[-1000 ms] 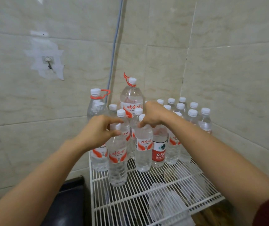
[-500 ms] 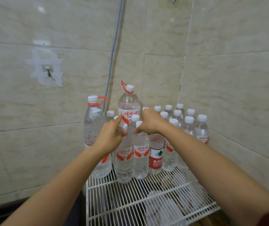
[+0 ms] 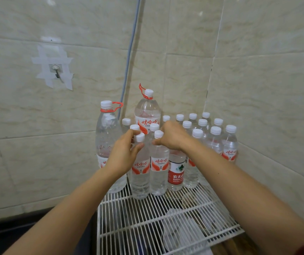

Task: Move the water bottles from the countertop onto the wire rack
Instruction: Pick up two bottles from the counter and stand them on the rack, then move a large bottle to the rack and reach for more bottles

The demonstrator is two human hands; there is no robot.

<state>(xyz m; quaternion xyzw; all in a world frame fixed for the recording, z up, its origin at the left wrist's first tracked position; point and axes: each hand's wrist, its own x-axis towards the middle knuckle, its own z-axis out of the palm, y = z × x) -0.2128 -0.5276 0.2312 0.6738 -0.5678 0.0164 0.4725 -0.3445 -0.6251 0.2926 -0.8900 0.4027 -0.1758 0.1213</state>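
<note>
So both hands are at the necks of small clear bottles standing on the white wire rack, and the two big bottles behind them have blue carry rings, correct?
Not quite: the head view shows red carry rings on the two large clear bottles. The rest holds: left hand and right hand each grip a small clear water bottle on the white wire rack.

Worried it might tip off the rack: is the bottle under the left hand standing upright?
Upright. The bottle stands vertical, base on the rack, cap on top; the left hand holds its neck.
</note>
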